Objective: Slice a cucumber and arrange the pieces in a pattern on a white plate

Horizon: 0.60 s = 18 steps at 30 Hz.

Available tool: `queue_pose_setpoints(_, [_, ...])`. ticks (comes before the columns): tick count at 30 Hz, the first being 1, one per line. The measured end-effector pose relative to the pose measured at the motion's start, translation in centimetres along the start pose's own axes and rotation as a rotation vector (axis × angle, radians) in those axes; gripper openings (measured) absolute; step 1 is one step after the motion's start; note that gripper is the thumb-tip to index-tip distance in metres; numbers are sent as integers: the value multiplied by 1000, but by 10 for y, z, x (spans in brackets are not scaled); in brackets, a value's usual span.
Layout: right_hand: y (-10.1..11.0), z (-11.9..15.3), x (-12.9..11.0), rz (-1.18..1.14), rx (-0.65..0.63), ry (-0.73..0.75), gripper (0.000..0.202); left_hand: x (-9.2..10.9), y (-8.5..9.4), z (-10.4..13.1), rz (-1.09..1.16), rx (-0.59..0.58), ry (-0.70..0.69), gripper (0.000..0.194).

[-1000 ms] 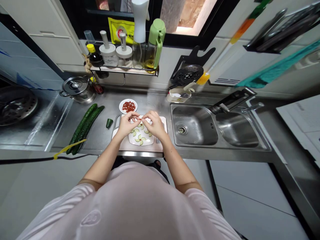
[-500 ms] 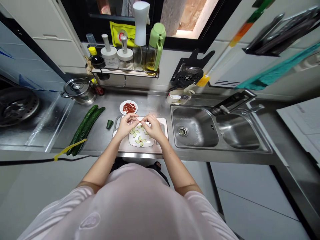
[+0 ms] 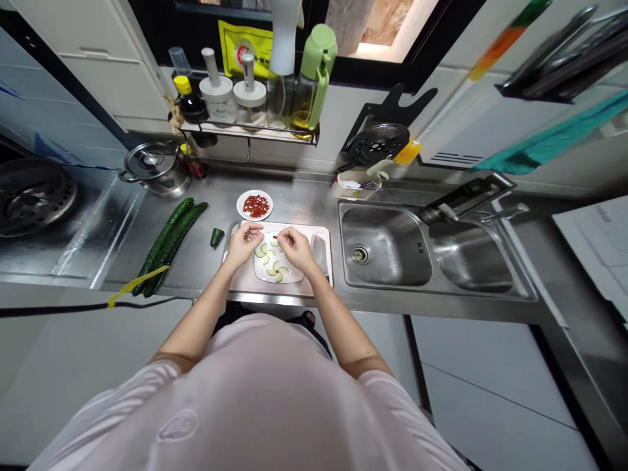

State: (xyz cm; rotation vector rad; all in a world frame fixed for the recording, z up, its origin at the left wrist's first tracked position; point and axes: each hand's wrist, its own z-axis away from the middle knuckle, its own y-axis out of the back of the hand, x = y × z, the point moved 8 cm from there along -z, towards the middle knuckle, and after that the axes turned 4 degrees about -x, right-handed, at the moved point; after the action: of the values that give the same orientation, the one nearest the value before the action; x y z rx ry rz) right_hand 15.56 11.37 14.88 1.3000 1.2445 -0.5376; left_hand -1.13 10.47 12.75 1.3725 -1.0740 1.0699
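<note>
In my right hand (image 3: 297,250) a small red goji berry (image 3: 275,237) is pinched between thumb and fingertips, above the far part of a white plate (image 3: 267,277). My left hand (image 3: 244,244) hovers over the plate's left far side, its thumb and fingers apart and apparently holding nothing. Thin cucumber slices (image 3: 277,271) lie on the plate in pinwheel shapes, some with a red dot at the centre. My right hand hides part of the arrangement. Beneath the plate is a pale cutting board (image 3: 240,281). Beyond it stands a small white dish (image 3: 241,208) of red goji berries (image 3: 256,206).
Two whole cucumbers (image 3: 171,245) and a cut cucumber end (image 3: 216,237) lie on the left of the counter. A knife blade (image 3: 318,252) rests on the board's right side. A double sink (image 3: 385,252) is further right; a lidded pot (image 3: 154,171) stands back left.
My hands have moved apart from their fingertip-to-fingertip position. The left hand has opened and drawn left, while the right keeps the goji berry. The view has shifted slightly.
</note>
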Motion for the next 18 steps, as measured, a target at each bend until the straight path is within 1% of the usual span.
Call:
queue_pose_setpoints(3, [-11,3,20,46,-15,-59,15,-29,8,1,-142,46,41,25])
queue_pose_setpoints(5, [-22,6,34,106,-53,-103,15,-47,11,3,-220,58,82,25])
queue_pose_setpoints(8, [-39,10,53,206,-127,-169,14,-66,13,7,-345,63,113,25])
queue_pose_setpoints(10, [-50,12,65,275,-176,-216,14,-72,13,9,-424,69,119,25])
queue_pose_setpoints(13, [-65,14,77,361,-251,-267,14,-76,10,13,-526,73,113,26])
queue_pose_setpoints(18, [-80,14,84,507,-276,-303,16,-79,4,19,-623,81,95,28])
